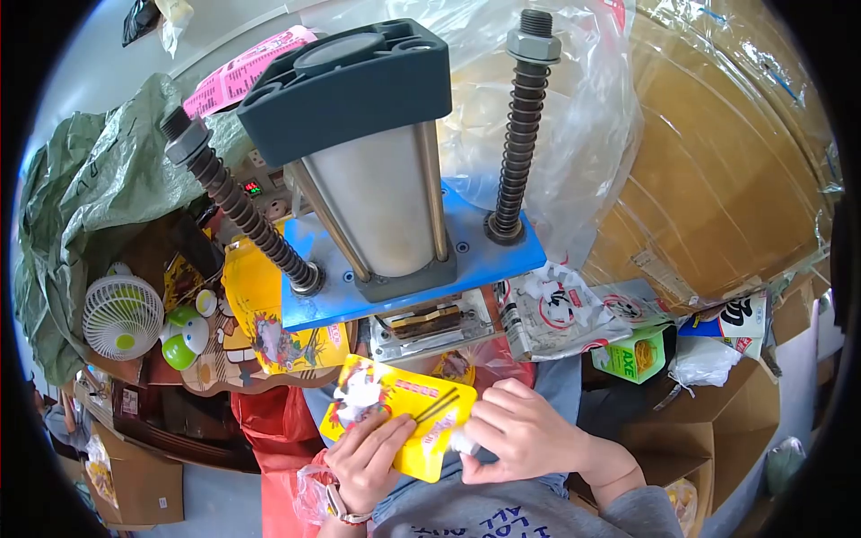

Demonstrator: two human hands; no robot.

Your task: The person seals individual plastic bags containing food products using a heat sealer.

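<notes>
A yellow printed pouch [404, 394] with a picture of food and chopsticks on it lies tilted in front of my body. My left hand [368, 455] holds its lower left part, with the fingers laid over the printed face. At the pouch's right edge my right hand [516, 430] is closed, fingers curled and thumb below. A small white piece [463, 442] shows between those fingers and the pouch; its kind is too blurred to tell. Just beyond the pouch stands a press with a blue plate [345, 287] and a metal block [430, 325] under it.
A spring rod [513, 152] rises at each side of the grey cylinder [368, 197]. Left are more yellow pouches [256, 278] and a small white fan [123, 316]. At the right stand a green box [639, 354], a plastic bag [556, 309] and an open carton [664, 439].
</notes>
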